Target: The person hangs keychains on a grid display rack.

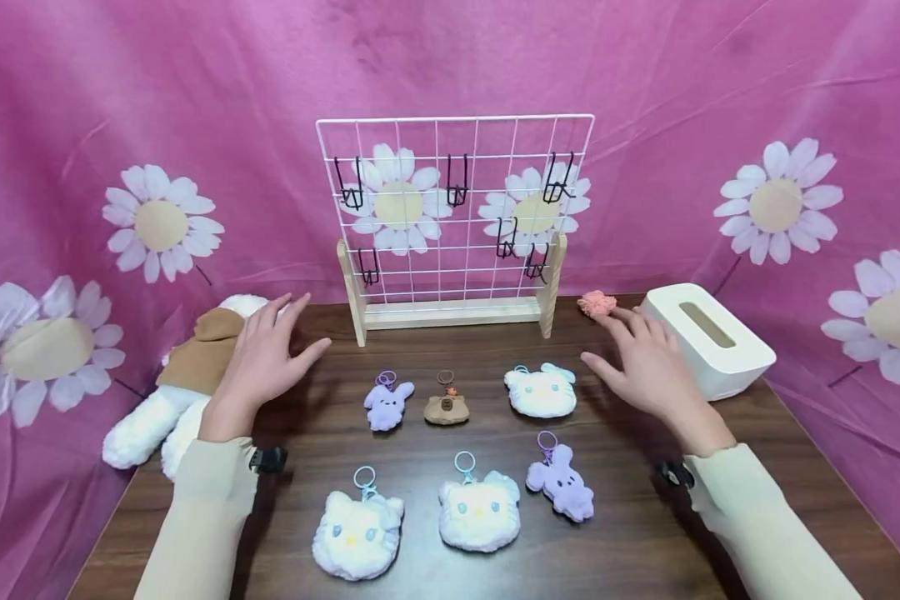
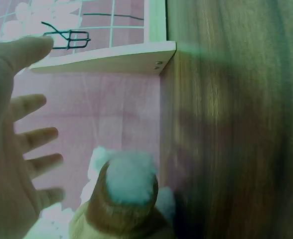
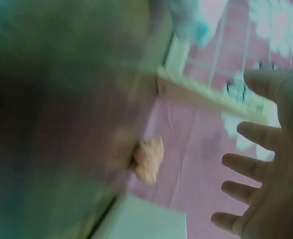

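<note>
My left hand (image 1: 266, 358) hovers with fingers spread beside a white plush toy (image 1: 135, 429) in a brown garment, holding nothing. On the other side my right hand (image 1: 648, 367) is also spread and empty, near a pink fluffy item (image 1: 596, 303) and a white tissue box (image 1: 750, 354). Between the hands lie several plush keychains with rings: a purple bunny (image 1: 386, 407), a brown animal (image 1: 446, 409) and a white floppy-eared plush (image 1: 542, 393). Closer to me are two white cat-faced keychains (image 1: 357, 537) and another purple bunny (image 1: 565, 485).
A white wire grid rack (image 1: 453, 118) on a wooden stand (image 1: 453, 313) rises at the back of the dark wooden table (image 1: 292, 533). Several black hooks (image 1: 457, 196) hang on the grid, with nothing on them. Behind is a pink cloth (image 1: 270, 83) with daisies.
</note>
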### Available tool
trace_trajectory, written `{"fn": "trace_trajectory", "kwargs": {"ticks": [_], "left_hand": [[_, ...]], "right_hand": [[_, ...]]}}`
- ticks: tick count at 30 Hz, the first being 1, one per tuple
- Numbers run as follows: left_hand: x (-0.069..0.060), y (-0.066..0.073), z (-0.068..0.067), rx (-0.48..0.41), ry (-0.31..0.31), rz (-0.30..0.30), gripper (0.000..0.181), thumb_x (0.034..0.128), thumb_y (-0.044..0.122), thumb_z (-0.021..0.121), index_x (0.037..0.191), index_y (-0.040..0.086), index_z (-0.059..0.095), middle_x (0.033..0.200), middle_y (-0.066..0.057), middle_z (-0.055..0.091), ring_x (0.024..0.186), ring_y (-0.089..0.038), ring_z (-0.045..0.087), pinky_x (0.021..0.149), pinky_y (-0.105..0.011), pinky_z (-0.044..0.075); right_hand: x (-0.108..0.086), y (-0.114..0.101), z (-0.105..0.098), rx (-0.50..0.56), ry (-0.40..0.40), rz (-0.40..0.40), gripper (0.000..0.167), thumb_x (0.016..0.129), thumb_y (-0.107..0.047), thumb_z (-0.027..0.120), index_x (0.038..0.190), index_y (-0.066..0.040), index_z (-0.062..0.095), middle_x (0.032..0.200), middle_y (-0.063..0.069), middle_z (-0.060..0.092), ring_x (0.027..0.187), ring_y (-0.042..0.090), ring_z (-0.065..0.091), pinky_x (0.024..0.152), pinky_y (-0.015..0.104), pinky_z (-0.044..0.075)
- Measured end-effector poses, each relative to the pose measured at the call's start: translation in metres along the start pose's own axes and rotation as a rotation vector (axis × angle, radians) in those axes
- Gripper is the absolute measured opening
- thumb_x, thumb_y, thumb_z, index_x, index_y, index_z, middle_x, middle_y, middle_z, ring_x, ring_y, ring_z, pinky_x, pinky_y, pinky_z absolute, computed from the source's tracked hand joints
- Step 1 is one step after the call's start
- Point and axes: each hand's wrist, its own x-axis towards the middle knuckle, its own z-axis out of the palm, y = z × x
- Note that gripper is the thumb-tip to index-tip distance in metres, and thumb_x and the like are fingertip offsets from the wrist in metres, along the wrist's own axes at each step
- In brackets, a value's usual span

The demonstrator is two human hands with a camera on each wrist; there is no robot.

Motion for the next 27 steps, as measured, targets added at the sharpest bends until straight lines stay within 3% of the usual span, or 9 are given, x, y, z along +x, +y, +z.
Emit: {"fn": "trace_trajectory", "kwargs": {"ticks": [3, 8, 10, 15, 17, 21, 24, 27], "left_hand": [[0.014, -0.005, 0.008, -0.072, 0.084, 0.031, 0.072, 0.1075, 0.046, 0.071, 0.165, 0.007, 0.052, 0.166, -0.03, 0.049, 0.152, -0.054, 0.044, 0.127, -0.074, 0.041], [0.036, -0.012, 0.032, -0.246, 0.189, 0.035, 0.059, 0.1093, 0.044, 0.069, 0.152, 0.004, 0.066, 0.148, -0.028, 0.065, 0.137, -0.047, 0.06, 0.118, -0.063, 0.051], [0.043, -0.01, 0.04, -0.319, 0.233, 0.022, 0.051, 0.109, 0.037, 0.07, 0.146, 0.002, 0.07, 0.138, -0.028, 0.072, 0.126, -0.047, 0.066, 0.108, -0.06, 0.055], [0.061, -0.02, 0.063, -0.441, 0.355, -0.037, 0.035, 0.1075, 0.031, 0.075, 0.135, 0.009, 0.079, 0.123, -0.018, 0.082, 0.105, -0.024, 0.075, 0.09, -0.03, 0.059], [0.065, -0.018, 0.065, -0.488, 0.367, -0.067, 0.034, 0.1078, 0.03, 0.076, 0.136, 0.01, 0.08, 0.123, -0.017, 0.083, 0.1, -0.014, 0.075, 0.087, -0.016, 0.057], [0.071, -0.002, 0.06, -0.616, 0.321, -0.126, 0.038, 0.1109, 0.022, 0.072, 0.143, 0.002, 0.074, 0.13, -0.028, 0.079, 0.09, -0.002, 0.076, 0.081, -0.004, 0.056], [0.077, 0.001, 0.06, -0.73, 0.297, -0.151, 0.04, 0.1112, 0.018, 0.071, 0.146, -0.002, 0.072, 0.135, -0.031, 0.077, 0.084, 0.008, 0.074, 0.082, -0.007, 0.063], [0.081, 0.006, 0.06, -0.803, 0.3, -0.165, 0.038, 0.1102, 0.016, 0.073, 0.144, -0.002, 0.073, 0.133, -0.032, 0.077, 0.084, 0.009, 0.074, 0.085, -0.012, 0.067]], "right_hand": [[-0.007, -0.012, 0.004, 0.039, 0.035, -0.075, 0.056, 0.106, -0.041, 0.075, 0.152, -0.009, 0.066, 0.15, 0.025, 0.065, 0.141, 0.052, 0.055, 0.109, 0.076, 0.048], [-0.029, -0.032, 0.012, 0.177, 0.008, -0.128, 0.027, 0.106, -0.03, 0.079, 0.126, -0.013, 0.08, 0.117, 0.007, 0.081, 0.109, 0.029, 0.075, 0.091, 0.055, 0.066], [-0.04, -0.039, 0.015, 0.249, -0.034, -0.14, 0.019, 0.104, -0.026, 0.082, 0.119, -0.015, 0.081, 0.109, -0.001, 0.081, 0.099, 0.016, 0.075, 0.085, 0.042, 0.069], [-0.063, -0.054, 0.018, 0.391, -0.15, -0.148, 0.011, 0.097, -0.018, 0.089, 0.105, -0.02, 0.082, 0.094, -0.015, 0.076, 0.086, -0.004, 0.066, 0.075, 0.025, 0.064], [-0.067, -0.059, 0.019, 0.427, -0.188, -0.123, 0.01, 0.096, -0.016, 0.089, 0.102, -0.019, 0.082, 0.088, -0.016, 0.074, 0.081, -0.007, 0.064, 0.071, 0.022, 0.062], [-0.069, -0.066, 0.024, 0.439, -0.229, -0.04, 0.01, 0.095, -0.018, 0.089, 0.102, -0.015, 0.083, 0.084, -0.015, 0.074, 0.078, -0.007, 0.062, 0.069, 0.018, 0.058], [-0.07, -0.07, 0.03, 0.417, -0.236, 0.035, 0.013, 0.094, -0.024, 0.091, 0.101, -0.015, 0.084, 0.084, -0.014, 0.075, 0.077, -0.005, 0.062, 0.069, 0.018, 0.056], [-0.069, -0.075, 0.033, 0.403, -0.25, 0.113, 0.018, 0.091, -0.028, 0.093, 0.1, -0.015, 0.085, 0.082, -0.012, 0.074, 0.077, -0.001, 0.062, 0.069, 0.019, 0.054]]}}
